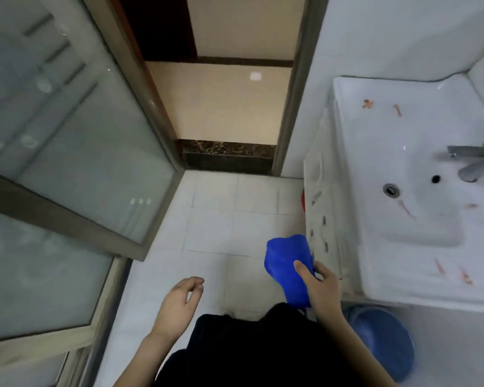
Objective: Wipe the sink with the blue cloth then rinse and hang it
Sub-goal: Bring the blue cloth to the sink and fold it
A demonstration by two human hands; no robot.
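A person's right hand [320, 289] grips a bunched blue cloth [287, 266] above the white tiled floor [221, 219], just left of the sink [419, 247]; the left hand [179, 305] hangs loose and empty, reddish smears streaking the white basin beyond

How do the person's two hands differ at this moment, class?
The right hand holds the blue cloth; the left hand holds nothing.
The right hand's thumb presses on the cloth in a closed grip; the left hand's fingers curl loosely.
The right hand is close to the sink; the left hand hangs over the floor.
Both are bare.
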